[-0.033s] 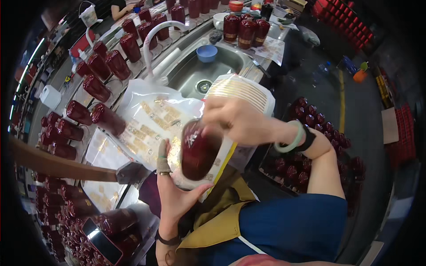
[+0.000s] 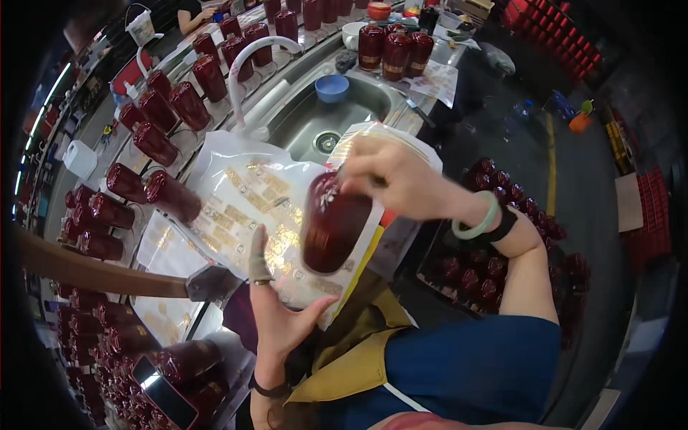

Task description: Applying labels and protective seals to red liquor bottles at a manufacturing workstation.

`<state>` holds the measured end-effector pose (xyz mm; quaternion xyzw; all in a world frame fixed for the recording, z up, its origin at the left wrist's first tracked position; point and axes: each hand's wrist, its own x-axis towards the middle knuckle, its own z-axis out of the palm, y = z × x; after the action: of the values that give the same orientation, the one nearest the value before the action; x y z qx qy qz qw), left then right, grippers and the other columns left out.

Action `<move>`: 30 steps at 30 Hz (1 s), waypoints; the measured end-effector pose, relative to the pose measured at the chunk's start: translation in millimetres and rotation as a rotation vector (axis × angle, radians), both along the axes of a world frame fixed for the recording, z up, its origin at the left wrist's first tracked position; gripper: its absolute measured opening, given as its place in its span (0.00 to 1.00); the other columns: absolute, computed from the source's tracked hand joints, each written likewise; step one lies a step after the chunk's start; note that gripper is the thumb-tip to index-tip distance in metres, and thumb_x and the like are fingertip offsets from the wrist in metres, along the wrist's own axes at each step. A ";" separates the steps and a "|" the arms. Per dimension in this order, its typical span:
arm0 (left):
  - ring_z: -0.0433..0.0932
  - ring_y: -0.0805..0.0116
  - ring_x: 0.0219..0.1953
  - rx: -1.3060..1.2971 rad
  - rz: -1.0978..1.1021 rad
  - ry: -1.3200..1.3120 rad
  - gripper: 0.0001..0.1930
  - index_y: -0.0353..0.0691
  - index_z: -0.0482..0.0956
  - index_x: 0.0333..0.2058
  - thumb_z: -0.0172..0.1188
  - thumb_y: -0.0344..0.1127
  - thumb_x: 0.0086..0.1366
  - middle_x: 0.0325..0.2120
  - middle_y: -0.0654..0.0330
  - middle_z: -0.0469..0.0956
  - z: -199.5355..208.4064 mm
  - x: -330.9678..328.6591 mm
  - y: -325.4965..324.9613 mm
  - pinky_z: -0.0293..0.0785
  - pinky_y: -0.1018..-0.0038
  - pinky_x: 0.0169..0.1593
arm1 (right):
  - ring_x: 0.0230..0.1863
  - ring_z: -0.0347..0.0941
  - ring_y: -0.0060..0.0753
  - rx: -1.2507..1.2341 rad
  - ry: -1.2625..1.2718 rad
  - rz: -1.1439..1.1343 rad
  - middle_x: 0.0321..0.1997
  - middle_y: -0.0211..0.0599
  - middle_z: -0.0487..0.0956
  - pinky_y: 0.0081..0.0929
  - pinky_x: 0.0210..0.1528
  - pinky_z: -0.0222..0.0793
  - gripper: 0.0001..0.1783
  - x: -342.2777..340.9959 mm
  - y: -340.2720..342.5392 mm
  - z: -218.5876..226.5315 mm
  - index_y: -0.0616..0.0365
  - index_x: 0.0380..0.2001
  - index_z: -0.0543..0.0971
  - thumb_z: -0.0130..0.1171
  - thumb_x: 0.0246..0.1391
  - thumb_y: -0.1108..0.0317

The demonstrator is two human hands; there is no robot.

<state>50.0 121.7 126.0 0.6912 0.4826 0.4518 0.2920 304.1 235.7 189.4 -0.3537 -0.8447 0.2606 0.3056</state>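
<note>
By its neck end, my right hand (image 2: 401, 179) holds a dark red glossy bottle (image 2: 335, 233), tilted over a white sheet of gold decals (image 2: 233, 168). The fingers curl round the neck and hide it; motion blurs them slightly. Below and left of the bottle, my left hand (image 2: 283, 319) is open, thumb spread away from the fingers, with a gap between it and the glass. A pale cover sits on one of its fingertips. Under my right hand lies a stack of white sheets with gold stripes (image 2: 358, 140), partly hidden.
Beyond the sheets is a steel sink (image 2: 304, 118) with a white faucet (image 2: 236, 79) and a blue bowl (image 2: 332, 88). Red bottles (image 2: 172, 195) stand along the left; more fill crates (image 2: 494, 269) at right. A wooden bar (image 2: 107, 272) and a phone (image 2: 165, 390) are at left. Another person's hand (image 2: 208, 13) shows far off.
The bottle has moved up and to the right with my right hand, away from my left hand. My left hand stays nearly in place, now apart from the bottle.
</note>
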 end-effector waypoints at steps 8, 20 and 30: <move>0.62 0.60 0.66 -0.199 0.307 -0.207 0.34 0.31 0.60 0.64 0.61 0.22 0.59 0.65 0.51 0.62 -42.8 -40.5 -0.7 0.54 0.64 0.70 | 0.37 0.75 0.51 0.443 -0.345 -0.851 0.33 0.43 0.74 0.42 0.39 0.67 0.10 159.0 164.6 -14.7 0.54 0.36 0.82 0.61 0.57 0.60; 0.66 0.65 0.63 -0.243 0.543 -0.266 0.22 0.30 0.69 0.58 0.56 0.22 0.65 0.62 0.54 0.66 -60.8 -58.7 -4.7 0.60 0.67 0.66 | 0.51 0.76 0.57 0.274 -0.586 -1.183 0.51 0.47 0.75 0.49 0.49 0.72 0.13 235.7 324.5 -66.3 0.44 0.40 0.84 0.58 0.58 0.53; 0.68 0.63 0.61 -0.218 0.552 -0.316 0.18 0.29 0.74 0.53 0.57 0.19 0.63 0.59 0.52 0.69 -68.3 -59.1 -3.9 0.65 0.69 0.63 | 0.42 0.78 0.48 0.641 -0.297 -0.758 0.37 0.40 0.80 0.44 0.42 0.73 0.13 118.3 316.8 -26.7 0.52 0.38 0.79 0.60 0.58 0.55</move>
<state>-9.1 117.8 57.7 0.4207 0.6458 0.5612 0.3019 422.4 552.5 162.7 -0.5566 -0.7290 -0.1933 0.3485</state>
